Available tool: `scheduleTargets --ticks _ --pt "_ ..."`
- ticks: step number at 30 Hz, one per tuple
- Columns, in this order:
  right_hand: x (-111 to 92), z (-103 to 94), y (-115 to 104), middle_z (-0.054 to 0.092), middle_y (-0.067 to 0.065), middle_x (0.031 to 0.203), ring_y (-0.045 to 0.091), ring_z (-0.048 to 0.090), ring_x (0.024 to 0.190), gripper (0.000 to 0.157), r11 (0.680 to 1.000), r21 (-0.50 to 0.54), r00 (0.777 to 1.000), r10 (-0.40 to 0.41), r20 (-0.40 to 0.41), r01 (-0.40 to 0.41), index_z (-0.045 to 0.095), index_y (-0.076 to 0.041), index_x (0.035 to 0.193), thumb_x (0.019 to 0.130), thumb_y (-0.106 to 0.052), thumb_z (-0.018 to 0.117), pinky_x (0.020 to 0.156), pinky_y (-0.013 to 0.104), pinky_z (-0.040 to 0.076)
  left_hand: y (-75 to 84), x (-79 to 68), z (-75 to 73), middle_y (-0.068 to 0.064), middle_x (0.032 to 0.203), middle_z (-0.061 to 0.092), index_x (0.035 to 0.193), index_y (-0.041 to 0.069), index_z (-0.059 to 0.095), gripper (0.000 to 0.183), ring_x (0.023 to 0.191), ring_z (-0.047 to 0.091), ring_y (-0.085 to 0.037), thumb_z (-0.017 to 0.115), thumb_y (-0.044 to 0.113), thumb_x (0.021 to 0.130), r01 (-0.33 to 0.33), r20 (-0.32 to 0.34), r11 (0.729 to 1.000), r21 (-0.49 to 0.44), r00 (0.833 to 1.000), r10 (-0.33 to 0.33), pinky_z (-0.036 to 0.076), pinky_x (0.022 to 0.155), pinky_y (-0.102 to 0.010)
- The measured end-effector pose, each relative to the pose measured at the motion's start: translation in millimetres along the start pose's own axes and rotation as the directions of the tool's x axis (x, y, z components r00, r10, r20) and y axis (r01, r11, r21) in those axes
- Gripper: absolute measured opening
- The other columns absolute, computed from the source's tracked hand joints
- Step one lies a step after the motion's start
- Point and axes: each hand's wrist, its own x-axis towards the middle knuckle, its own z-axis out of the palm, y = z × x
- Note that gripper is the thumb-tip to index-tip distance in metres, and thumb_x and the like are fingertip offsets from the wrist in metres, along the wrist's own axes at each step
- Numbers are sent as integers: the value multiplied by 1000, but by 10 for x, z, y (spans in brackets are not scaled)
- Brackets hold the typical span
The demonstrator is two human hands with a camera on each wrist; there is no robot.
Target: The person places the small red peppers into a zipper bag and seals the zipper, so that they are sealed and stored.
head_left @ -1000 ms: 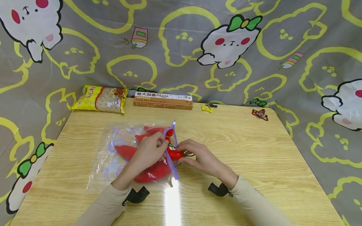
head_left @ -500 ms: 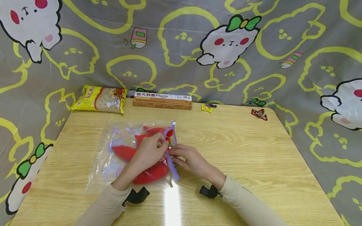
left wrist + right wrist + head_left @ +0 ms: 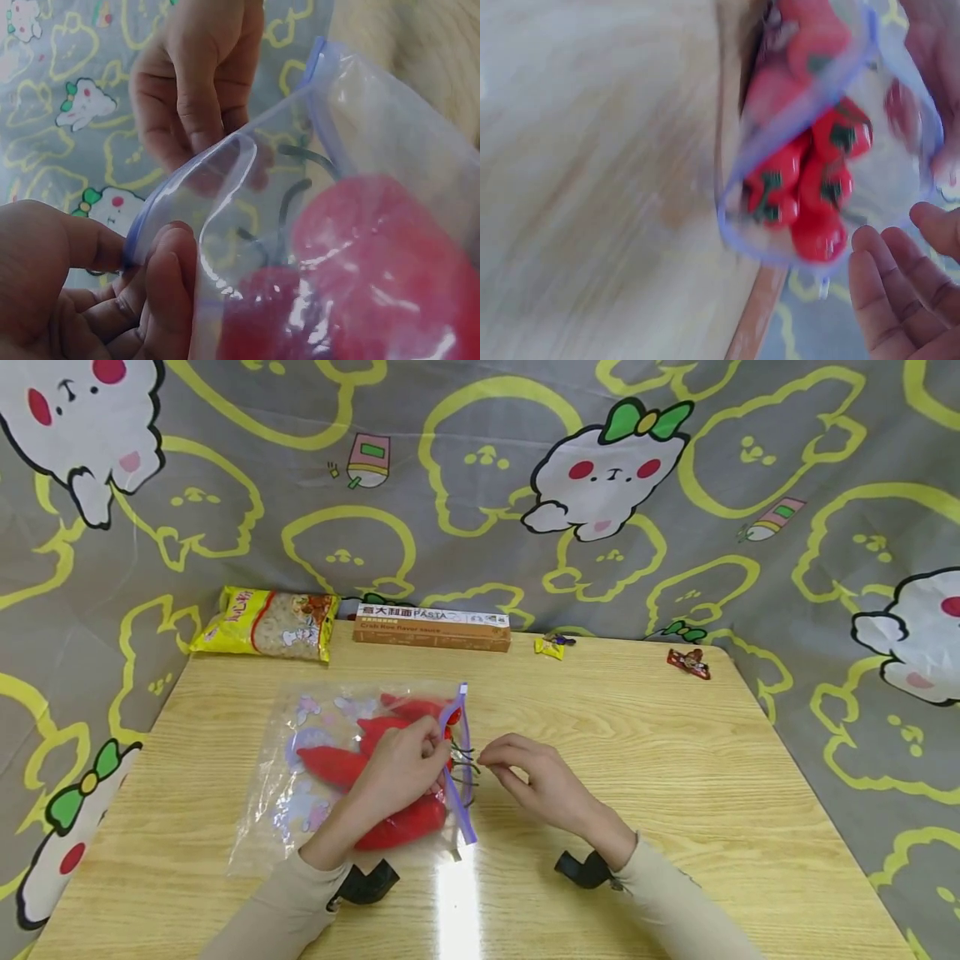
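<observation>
A clear zip bag (image 3: 258,827) with a purple zip edge (image 3: 461,814) lies on the table, its mouth facing right. Inside are several red chili peppers (image 3: 330,765), their green stems toward the mouth. My left hand (image 3: 401,764) pinches the upper layer of the bag at the zip edge, holding the mouth apart; the left wrist view shows the zip edge (image 3: 142,225) between thumb and finger. Just right of the mouth, my right hand (image 3: 547,783) holds nothing, its fingers loosely bent. The right wrist view looks into the mouth at the glossy red stem ends (image 3: 817,236).
At the back left lies a yellow food packet (image 3: 266,622), with a pasta box (image 3: 431,628) beside it. Small wrapped candies (image 3: 550,648) sit behind the right hand, and a brown-red wrapper (image 3: 688,663) at the back right. Patterned cloth (image 3: 480,485) surrounds the wooden table (image 3: 675,760).
My right hand moved left, pushing a red chili pepper into the bag's mouth, then let go and drew back right without it. My left hand kept its pinch on the zip edge.
</observation>
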Motion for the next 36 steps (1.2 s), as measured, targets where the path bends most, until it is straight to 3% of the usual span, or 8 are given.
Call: scheduleTargets --ticks 5,11,20,25,28,30,33,36 --pt "-161 -181 122 60 -1 103 9 58 88 25 996 -72 998 50 -41 -53 64 -14 104 87 2 55 68 25 48 88 -88 90 8 51 54 81 15 52 9 42 52 -5 49 19 89 -55 20 996 76 998 54 33 38 -22" --pt "-274 -274 229 52 5 119 16 58 98 37 987 -148 997 71 12 -68 55 -11 120 85 2 57 76 29 51 199 -227 270 10 50 44 76 18 49 11 41 36 -1 53 21 86 -129 91 974 185 989 114 29 37 -19" --pt "-350 -256 282 43 5 139 20 44 124 52 987 -158 993 -20 117 38 50 -13 130 83 9 52 94 36 42 339 -355 564 12 47 39 81 14 50 6 34 32 4 55 17 84 -282 228 927 247 947 228 26 33 -14" --pt "-371 -203 309 51 1 132 18 48 121 51 990 -140 990 38 138 -19 47 -12 132 85 8 48 97 35 41 336 -390 647 12 47 36 86 10 53 6 35 29 5 56 15 84 -366 216 870 330 927 308 23 33 -11" --pt "-365 -196 316 54 1 129 18 51 117 50 990 -129 990 65 126 -48 48 -11 131 85 8 49 94 35 44 311 -436 693 11 48 34 87 8 52 14 37 29 2 60 19 83 -416 192 797 439 909 369 23 33 -11" --pt "-358 -195 323 55 1 127 18 52 116 49 990 -128 990 69 121 -53 49 -11 131 85 7 51 93 35 45 299 -484 722 10 48 34 88 7 52 21 38 34 -1 63 24 82 -451 168 715 534 886 433 26 34 -14" --pt "-344 -197 330 56 2 126 19 53 116 49 991 -126 991 69 118 -54 50 -11 129 84 7 52 93 36 45 290 -579 767 9 47 38 83 11 50 25 39 43 -6 66 30 79 -514 181 558 652 820 543 29 33 -19" --pt "-339 -200 333 56 3 126 20 53 116 48 990 -126 990 78 119 -63 51 -11 129 84 7 52 93 37 44 279 -704 810 9 47 42 83 16 52 22 40 47 -8 65 32 78 -600 303 380 704 738 604 28 32 -22"
